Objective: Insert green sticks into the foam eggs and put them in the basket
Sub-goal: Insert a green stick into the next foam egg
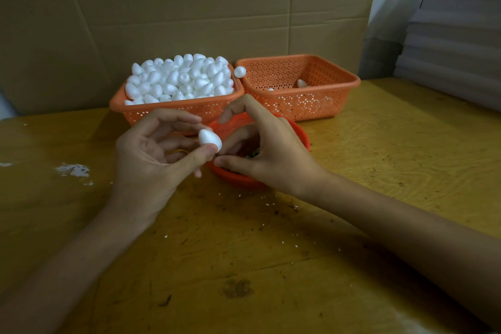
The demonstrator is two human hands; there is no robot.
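Foam egg [210, 139] pinched in left hand [146, 154] grip; right hand [271, 154] grip at its tip, cannot tell

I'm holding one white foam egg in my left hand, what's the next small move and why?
Probably push a green stick into the white foam egg. The left hand pinches it, no stick shows in it, and the right hand sits at its end above the small round red basket. Whether those fingers already hold a stick is hidden.

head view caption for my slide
Left hand holds a foam egg, right hand at its tip, by a round basket
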